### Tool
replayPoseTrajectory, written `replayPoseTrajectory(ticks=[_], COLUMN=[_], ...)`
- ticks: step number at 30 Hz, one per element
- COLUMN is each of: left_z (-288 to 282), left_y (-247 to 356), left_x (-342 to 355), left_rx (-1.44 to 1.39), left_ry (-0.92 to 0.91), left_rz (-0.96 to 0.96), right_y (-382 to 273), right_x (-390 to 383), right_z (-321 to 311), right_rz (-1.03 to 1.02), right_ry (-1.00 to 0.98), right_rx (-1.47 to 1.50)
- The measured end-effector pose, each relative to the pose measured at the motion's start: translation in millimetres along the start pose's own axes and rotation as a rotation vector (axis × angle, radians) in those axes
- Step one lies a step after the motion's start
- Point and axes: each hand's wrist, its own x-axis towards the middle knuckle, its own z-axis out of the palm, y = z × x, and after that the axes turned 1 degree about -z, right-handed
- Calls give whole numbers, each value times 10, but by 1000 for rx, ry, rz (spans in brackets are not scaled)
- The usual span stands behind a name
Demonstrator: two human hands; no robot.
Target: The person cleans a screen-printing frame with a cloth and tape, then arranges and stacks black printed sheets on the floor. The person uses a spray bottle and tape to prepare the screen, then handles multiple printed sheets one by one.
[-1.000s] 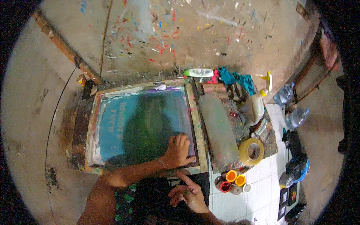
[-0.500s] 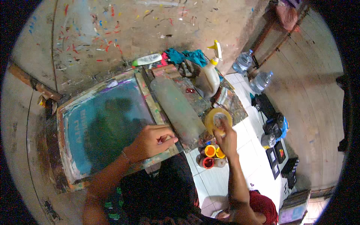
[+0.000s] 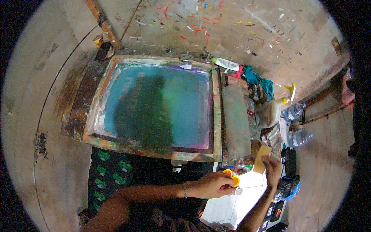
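left hand [image 3: 210, 185] closing around small orange-lidded jar [image 3: 232, 180], near right of printing screen [image 3: 154, 106] | right hand [image 3: 271, 167] pinching yellowish card [image 3: 261, 159] | risk: jar tipping, ink spilling onto white tiles [image 3: 232, 205]

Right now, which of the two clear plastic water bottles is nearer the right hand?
The lower bottle, lying closer to the right hand; the other bottle sits farther up, beside the spray bottle.
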Motion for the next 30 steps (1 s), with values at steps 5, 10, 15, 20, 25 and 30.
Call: replayPoseTrajectory(ticks=[5,10,15,20,25,30], left_z=[239,288,200,-30,-901,-1661], left_y=[55,-95,-150,95,537,769], left_x=[124,-254,-657,-634,-701,-971], left_rx=[60,-54,-49,-100,124,-97], left_ry=[386,129,197,317,537,800], left_rz=[206,90,-37,-17,-161,-88], right_y=[-576,-842,-877,-962,-687,-538], right_x=[-1122,-1697,-1740,-1768,-1680,-1543], right_z=[-74,435,754,991,1049,1019], right_rz=[68,337,289,-71,4,261], right_ry=[37,-35,-252,-383,-589,-932], right_rx=[290,672,725,520,314,556])
